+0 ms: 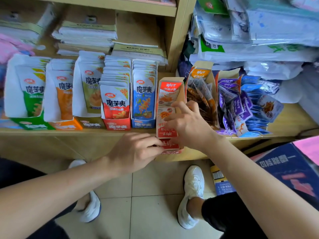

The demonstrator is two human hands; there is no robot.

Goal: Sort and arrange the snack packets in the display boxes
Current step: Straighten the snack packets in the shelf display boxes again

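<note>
Both hands work at a narrow red display box (pixel 170 94) that stands on the wooden shelf (pixel 77 132), its front end jutting over the edge. The left hand (pixel 136 150) pinches the box's red front flap (pixel 168 145) between thumb and fingers. The right hand (pixel 188 125) reaches in from the right, its fingers (pixel 179 107) spread and curled over the red-and-white snack packets (pixel 166 99) lined up inside. To the left sit five filled boxes in a row: green (pixel 32 122), orange (pixel 66 125), olive (pixel 90 124), red (pixel 117 125) and blue (pixel 143 123) (each packed upright with matching packets). To the right, an orange box (pixel 199 75) holds dark packets, and beside it purple packets (pixel 231 102) and blue packets (pixel 259 107) lie in a loose heap on the shelf
</note>
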